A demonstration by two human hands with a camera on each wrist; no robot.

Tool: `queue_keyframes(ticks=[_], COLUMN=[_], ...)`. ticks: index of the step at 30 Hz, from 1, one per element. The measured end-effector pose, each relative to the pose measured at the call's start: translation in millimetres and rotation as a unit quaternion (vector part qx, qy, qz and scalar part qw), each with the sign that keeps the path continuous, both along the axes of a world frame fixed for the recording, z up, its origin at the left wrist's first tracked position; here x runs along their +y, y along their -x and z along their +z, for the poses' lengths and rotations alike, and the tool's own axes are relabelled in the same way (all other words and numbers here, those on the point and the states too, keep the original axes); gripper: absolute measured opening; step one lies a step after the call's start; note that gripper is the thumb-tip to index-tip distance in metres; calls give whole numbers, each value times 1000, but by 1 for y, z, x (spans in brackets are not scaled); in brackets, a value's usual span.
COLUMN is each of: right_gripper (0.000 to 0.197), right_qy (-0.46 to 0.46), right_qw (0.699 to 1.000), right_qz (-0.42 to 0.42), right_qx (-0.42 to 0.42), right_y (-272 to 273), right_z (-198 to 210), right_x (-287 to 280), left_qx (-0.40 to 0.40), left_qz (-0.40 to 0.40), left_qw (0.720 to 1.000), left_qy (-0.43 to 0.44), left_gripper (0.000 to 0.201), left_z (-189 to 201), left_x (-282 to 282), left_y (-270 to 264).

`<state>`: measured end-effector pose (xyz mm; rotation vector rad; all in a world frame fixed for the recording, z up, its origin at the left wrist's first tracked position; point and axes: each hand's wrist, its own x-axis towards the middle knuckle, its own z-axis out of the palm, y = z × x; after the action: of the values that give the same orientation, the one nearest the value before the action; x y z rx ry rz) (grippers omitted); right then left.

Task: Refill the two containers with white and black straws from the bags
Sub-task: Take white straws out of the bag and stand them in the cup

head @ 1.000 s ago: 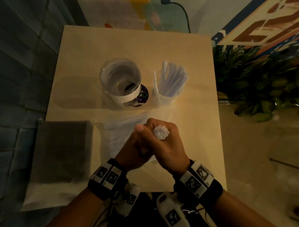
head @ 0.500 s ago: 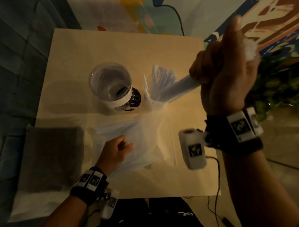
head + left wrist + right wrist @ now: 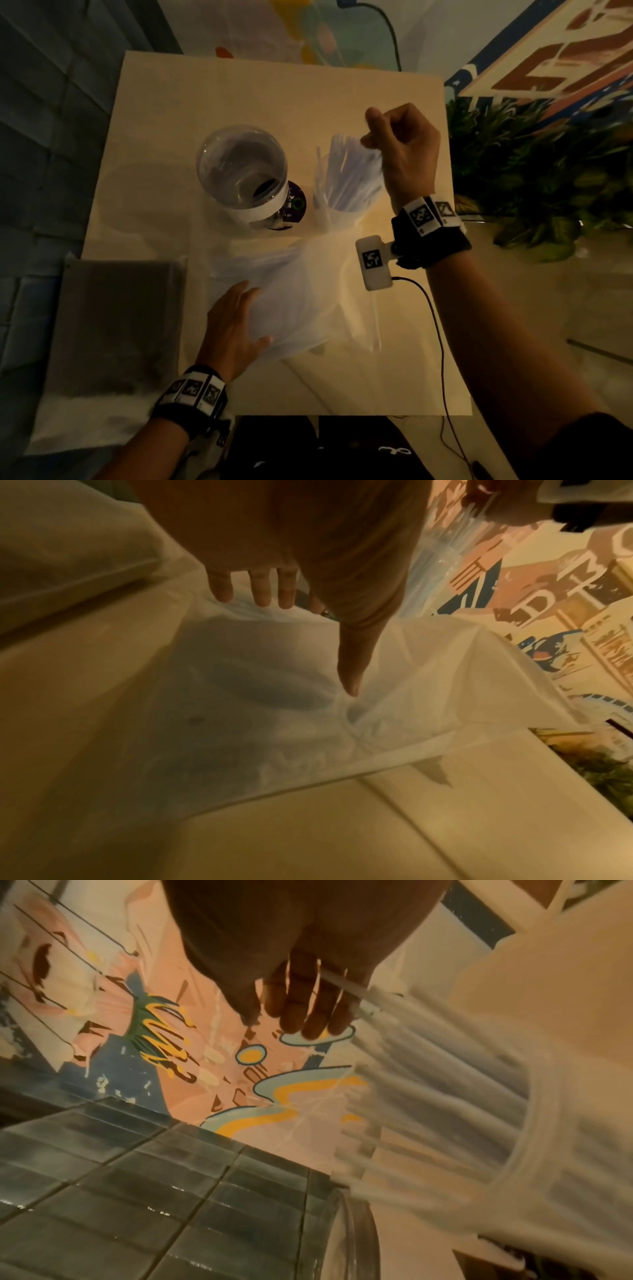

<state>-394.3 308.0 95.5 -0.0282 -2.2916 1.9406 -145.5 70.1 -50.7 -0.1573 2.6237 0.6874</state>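
In the head view, a clear cup of white straws [image 3: 346, 181] stands at mid-table, right of an empty glass jar [image 3: 239, 171]. My right hand [image 3: 376, 137] hovers on the straws' tops with loosely curled fingers. In the right wrist view one white straw [image 3: 346, 988] lies across those fingers [image 3: 308, 1010], and the other straws [image 3: 445, 1083] fan out below. My left hand [image 3: 239, 318] rests flat, fingers spread, on the translucent bag of white straws [image 3: 301, 298] near me; the left wrist view shows its fingers [image 3: 260, 593] on that bag [image 3: 274, 710]. A dark bag [image 3: 113, 325] lies at the left.
The light table [image 3: 274, 102] ends at a dark tiled wall on the left and a painted wall behind. A leafy plant [image 3: 548, 178] stands off the right edge. A black cable [image 3: 438, 342] trails from my right wrist across the table's near right corner.
My right hand carried a bundle of white straws from above the bag up and over, then down into the cup, and let it go. My left hand opened flat onto the bag.
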Motion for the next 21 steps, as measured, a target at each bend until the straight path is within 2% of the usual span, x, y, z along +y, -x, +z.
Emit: queue_keyframes(ticks=[4,6,8,10,12,15,18,21], right_gripper=[22,20,10,7,9,11,17,27], right_qy=[-54,-66,-72,-96,-131,-158,-213,-198], right_qw=[993,987,984,982,970,931,907,903], right_qz=[-84,-135,-161,-155,-112,-4,102,165], right_qx=[57,57,34,-41,-170,-329,-348,-343], right_y=[-11,-30,-59,-92,-124,-159,-170,-165], right_z=[1,-5,-18,-43,-74,-120,-149,-153], right_x=[22,38,52,62,66,66,56,32], left_qx=[-30,-52,-69,-88,-107,-110,-96,-87], left_qz=[-8,-6,-2,4,-2,-9,-22,-30], left_qw=[999,997,997,996,993,993,994,994], left_qy=[42,50,34,24,40,51,56,60], left_gripper=[107,110,111,111,112,113,113,110], left_z=[-10,-15,-17,-18,-18,-17,-19,-19], left_x=[-9,-13,-15,-15,-13,-12,-14,-15], left_y=[-5,-7,-8,-6,-3,1,2,3])
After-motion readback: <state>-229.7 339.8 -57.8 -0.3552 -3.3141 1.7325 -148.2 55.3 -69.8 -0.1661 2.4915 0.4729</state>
